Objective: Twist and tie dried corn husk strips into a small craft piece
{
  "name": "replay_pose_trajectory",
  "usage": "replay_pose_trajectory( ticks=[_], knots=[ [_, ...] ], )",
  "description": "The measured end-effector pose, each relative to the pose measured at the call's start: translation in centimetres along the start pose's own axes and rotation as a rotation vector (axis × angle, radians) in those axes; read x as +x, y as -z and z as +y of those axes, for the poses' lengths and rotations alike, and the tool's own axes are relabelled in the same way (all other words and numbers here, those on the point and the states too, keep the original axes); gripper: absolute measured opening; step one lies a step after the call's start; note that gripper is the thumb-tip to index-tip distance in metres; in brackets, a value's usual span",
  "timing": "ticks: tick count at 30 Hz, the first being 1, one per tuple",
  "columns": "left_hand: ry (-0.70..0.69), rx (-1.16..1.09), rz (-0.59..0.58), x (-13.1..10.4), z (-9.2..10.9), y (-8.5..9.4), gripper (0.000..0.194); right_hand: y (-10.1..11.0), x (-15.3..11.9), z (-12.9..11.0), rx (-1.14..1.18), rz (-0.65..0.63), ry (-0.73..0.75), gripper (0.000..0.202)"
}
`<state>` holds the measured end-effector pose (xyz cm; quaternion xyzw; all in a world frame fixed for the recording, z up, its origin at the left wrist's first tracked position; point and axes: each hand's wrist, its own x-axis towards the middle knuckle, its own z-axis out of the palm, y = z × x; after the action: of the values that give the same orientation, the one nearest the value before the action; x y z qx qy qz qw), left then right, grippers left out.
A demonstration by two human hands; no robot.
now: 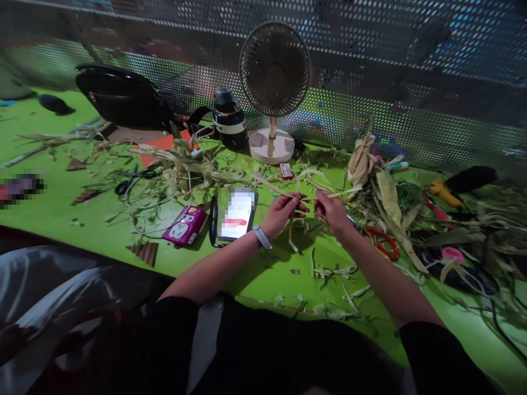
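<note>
Over the middle of the green table my left hand [284, 214] pinches strips of dried corn husk [291, 235], whose ends stick out above and hang below the fingers. My right hand [329, 211] is closed on a husk strip too, and its pale end [348, 192] points out to the right. The two hands are a short way apart, with strip running between them. Left of my left hand lies a phone [237, 215] with a lit screen. Red-handled scissors [382, 244] lie beside my right forearm, their blades partly hidden.
A round fan [274, 71] and a dark bottle [229, 118] stand at the back by the perforated metal screen. Husk heaps [185, 164] cover much of the table. A purple power socket [185, 226] is left of the phone. A yellow-black glue gun [447, 192] lies right, a black bag [123, 99] back left.
</note>
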<state>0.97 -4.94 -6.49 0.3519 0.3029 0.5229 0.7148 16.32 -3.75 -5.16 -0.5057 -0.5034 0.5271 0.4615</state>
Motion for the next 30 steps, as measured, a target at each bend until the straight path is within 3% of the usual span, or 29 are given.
replay_pose_trajectory(
  ticks=[7,11,14,17,20,23,25,27,30],
  knots=[
    [0.064,0.309,-0.154,0.1,0.9,0.2,0.040,0.1,-0.4,-0.5,-0.098,-0.015,0.109,0.050],
    [-0.093,0.636,-0.234,0.3,1.4,0.5,0.046,0.2,-0.6,-0.9,-0.193,0.025,0.153,0.051],
    [-0.095,0.734,-0.219,0.3,1.5,0.5,0.050,0.1,-1.3,-1.2,-0.281,0.075,0.212,0.049],
    [-0.017,0.675,-0.207,0.3,1.4,0.5,0.048,0.1,-2.0,-1.4,-0.433,0.138,0.329,0.045],
    [0.037,0.500,-0.213,0.4,1.2,0.5,0.044,0.3,-2.2,-1.5,-0.428,0.142,0.353,0.039],
    [0.081,0.215,-0.206,0.5,1.3,0.5,0.037,1.1,-1.5,-1.9,-0.274,0.000,0.300,0.031],
    [0.115,0.080,-0.199,0.5,1.6,0.6,0.032,2.0,-0.8,-2.1,-0.209,-0.138,0.285,0.016],
    [0.136,0.019,-0.206,0.6,2.0,0.7,0.026,2.9,0.0,-2.1,-0.192,-0.242,0.248,0.018],
    [0.127,0.007,-0.245,0.5,2.1,0.9,0.026,3.3,0.9,-1.4,-0.142,-0.226,0.106,0.020]
  ],
)
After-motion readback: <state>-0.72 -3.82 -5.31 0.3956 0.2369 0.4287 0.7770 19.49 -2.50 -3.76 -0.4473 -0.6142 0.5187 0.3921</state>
